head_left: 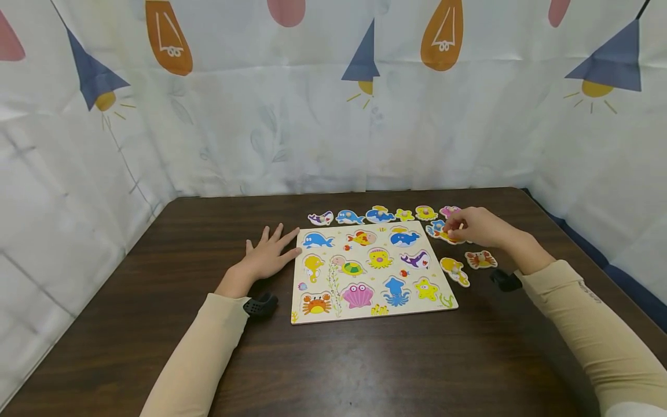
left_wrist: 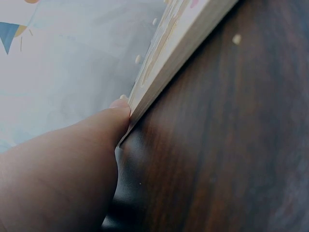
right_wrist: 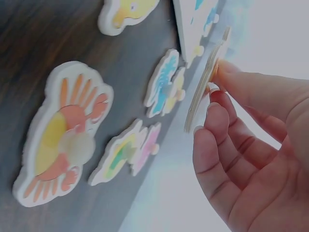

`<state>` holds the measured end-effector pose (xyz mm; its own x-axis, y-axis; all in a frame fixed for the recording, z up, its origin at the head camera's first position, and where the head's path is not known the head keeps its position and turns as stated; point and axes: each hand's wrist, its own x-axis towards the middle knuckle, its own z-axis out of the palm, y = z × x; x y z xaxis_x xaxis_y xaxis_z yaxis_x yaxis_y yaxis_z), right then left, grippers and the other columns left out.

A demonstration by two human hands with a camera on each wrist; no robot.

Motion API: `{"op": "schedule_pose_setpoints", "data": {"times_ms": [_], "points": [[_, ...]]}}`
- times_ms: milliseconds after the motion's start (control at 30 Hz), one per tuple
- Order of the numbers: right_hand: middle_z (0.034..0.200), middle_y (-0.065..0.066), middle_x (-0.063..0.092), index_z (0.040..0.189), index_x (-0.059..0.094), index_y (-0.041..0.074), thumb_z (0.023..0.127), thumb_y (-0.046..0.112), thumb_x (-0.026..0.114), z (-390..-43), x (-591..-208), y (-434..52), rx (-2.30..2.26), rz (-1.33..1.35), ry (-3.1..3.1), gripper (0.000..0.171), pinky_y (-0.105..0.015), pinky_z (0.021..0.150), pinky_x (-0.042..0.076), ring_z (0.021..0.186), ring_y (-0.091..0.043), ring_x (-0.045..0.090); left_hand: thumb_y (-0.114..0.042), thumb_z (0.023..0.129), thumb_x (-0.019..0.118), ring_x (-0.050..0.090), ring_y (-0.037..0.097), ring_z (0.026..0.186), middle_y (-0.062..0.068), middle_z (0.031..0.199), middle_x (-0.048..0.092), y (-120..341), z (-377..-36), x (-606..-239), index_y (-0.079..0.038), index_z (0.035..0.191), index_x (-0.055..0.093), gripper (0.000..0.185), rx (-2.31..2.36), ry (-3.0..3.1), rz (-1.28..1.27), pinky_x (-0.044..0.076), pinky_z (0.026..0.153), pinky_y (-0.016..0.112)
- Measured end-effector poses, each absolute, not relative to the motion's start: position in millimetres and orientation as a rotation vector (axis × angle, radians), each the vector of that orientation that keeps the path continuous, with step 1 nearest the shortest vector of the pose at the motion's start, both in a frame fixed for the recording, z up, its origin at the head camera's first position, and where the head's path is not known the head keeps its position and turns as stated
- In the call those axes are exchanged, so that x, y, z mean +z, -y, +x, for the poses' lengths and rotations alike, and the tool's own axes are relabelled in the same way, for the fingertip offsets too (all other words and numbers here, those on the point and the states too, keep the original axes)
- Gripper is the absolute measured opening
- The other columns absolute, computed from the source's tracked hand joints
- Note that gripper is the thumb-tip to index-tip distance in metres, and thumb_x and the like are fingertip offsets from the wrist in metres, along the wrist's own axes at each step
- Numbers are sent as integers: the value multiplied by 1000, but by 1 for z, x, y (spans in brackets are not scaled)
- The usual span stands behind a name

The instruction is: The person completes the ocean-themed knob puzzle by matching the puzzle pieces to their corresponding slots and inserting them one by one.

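A wooden sea-animal puzzle board [head_left: 373, 308] lies flat on the dark table. My left hand [head_left: 271, 246] rests flat beside it, straight fingers spread, one fingertip touching the board's left edge [left_wrist: 178, 53]. My right hand [head_left: 455, 230] is off the board's far right corner and pinches a thin yellow-orange puzzle piece [head_left: 447, 236] between thumb and fingertips. In the right wrist view this piece [right_wrist: 203, 92] stands tilted on edge, lifted off the table. Near it lie a blue piece [right_wrist: 166, 84], a crab piece [right_wrist: 63, 140] and a pink-yellow piece [right_wrist: 130, 152].
Several loose animal pieces line the table beyond the board's far edge [head_left: 380, 215]. A crab piece [head_left: 480, 259] and a yellow piece [head_left: 455, 271] lie right of the board. Patterned curtains [head_left: 333, 116] wall in the table's back and sides.
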<state>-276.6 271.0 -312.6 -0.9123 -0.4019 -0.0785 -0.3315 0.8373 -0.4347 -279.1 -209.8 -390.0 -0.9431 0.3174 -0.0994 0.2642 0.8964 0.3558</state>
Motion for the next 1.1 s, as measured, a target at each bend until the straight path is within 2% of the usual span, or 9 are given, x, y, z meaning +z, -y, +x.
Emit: {"op": "schedule_pose_setpoints", "data": {"times_ms": [300, 700, 967, 1100], "points": [[93, -5, 69, 108, 71, -1, 100, 6, 67, -284, -307, -257, -621, -588, -2857, 11, -38, 70, 54, 79, -23, 63, -56, 107, 43, -5, 52, 152, 23, 169, 5, 209, -280, -389, -23, 166, 20, 72, 512, -2910, 451, -6, 107, 81], [96, -9, 68, 107, 74, 1, 99, 5, 68, -296, -303, -232, -617, -679, -2864, 11, -35, 67, 52, 78, -24, 57, -56, 107, 42, -5, 52, 152, 23, 169, 4, 210, -280, -390, -23, 166, 19, 72, 509, -2905, 449, -7, 107, 81], [98, -7, 69, 106, 74, 5, 98, 6, 70, -303, -305, -212, -627, -656, -2857, 9, -41, 81, 56, 85, -25, 61, -57, 107, 42, -5, 52, 152, 23, 169, 4, 210, -281, -391, -24, 167, 19, 72, 507, -2906, 454, -7, 107, 81], [95, -6, 67, 106, 74, 5, 98, 8, 70, -306, -308, -199, -608, -671, -2857, 10, -42, 83, 55, 87, -25, 59, -56, 107, 42, -5, 52, 152, 23, 169, 4, 210, -280, -391, -23, 166, 19, 72, 509, -2905, 453, -7, 107, 81]]}}
